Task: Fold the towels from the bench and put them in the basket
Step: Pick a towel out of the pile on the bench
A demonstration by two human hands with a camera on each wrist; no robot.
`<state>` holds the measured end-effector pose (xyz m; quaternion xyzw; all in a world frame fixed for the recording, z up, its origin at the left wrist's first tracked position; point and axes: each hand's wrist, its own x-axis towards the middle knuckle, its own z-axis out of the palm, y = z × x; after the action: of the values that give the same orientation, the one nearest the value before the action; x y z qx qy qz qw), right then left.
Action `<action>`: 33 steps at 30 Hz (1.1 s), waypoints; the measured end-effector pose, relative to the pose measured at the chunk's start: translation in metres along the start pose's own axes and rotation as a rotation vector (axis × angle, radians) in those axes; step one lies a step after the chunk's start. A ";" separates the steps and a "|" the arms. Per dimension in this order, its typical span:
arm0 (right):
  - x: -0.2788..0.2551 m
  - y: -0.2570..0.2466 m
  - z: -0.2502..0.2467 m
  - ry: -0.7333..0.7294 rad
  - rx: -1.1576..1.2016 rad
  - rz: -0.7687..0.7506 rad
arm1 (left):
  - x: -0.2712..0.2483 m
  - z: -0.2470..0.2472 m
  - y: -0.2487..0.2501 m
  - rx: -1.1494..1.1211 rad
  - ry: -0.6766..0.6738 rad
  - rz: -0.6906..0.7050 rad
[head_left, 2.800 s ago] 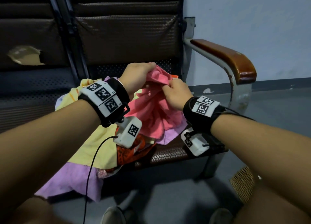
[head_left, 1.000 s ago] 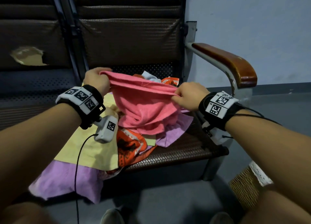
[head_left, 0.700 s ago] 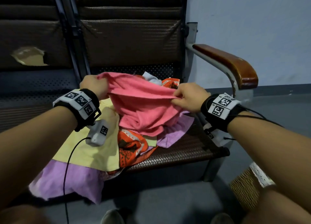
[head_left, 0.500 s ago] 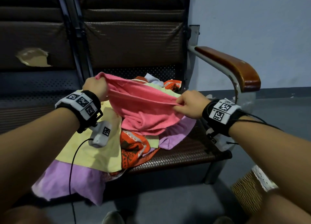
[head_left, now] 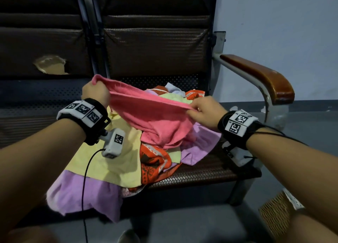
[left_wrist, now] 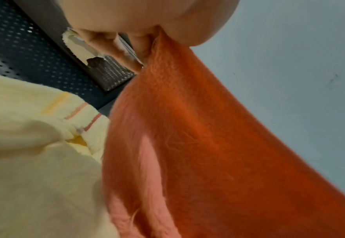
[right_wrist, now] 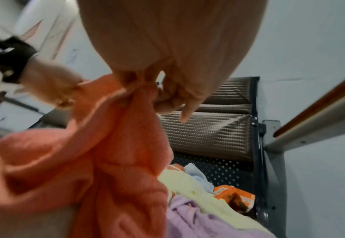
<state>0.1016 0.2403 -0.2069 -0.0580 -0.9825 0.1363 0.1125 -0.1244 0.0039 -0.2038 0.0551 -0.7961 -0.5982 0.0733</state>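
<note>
- The left hand [head_left: 95, 93] pinched one corner of the pink towel [head_left: 155, 122], fingers clamped on the cloth.
- The right hand [head_left: 204, 113] gripped the opposite corner, at 3 o'clock from the left.
- The towel's top edge stretched between them; its lower part sagged onto the towel pile [head_left: 113, 162] on the counter [head_left: 206, 173].
- A wicker basket [head_left: 274, 213] stood on the floor at 5 o'clock.

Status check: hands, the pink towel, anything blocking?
Both hands gripping: left hand, right hand. Pink towel stretched between them, unfolded, bottom on the pile. Basket on floor, right; nothing blocking.
</note>
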 end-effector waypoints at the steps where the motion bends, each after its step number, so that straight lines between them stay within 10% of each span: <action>1: 0.000 0.000 -0.003 0.071 0.066 -0.007 | 0.002 -0.003 -0.004 0.007 -0.017 0.002; 5: 0.000 -0.009 -0.003 0.104 0.238 -0.095 | 0.014 -0.008 -0.012 -0.062 -0.064 -0.024; 14: -0.013 0.001 0.033 -0.368 -0.127 -0.062 | 0.016 -0.003 -0.018 -0.252 -0.214 -0.025; 27: -0.006 0.032 -0.028 0.117 0.131 0.255 | -0.007 0.000 0.014 -0.425 -0.151 -0.102; 33: -0.005 0.026 -0.046 0.288 0.158 0.267 | -0.013 -0.011 0.047 -0.351 -0.262 0.073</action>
<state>0.1198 0.2767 -0.1718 -0.1978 -0.9262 0.2168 0.2367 -0.1099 0.0086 -0.1565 -0.0657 -0.6838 -0.7267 -0.0009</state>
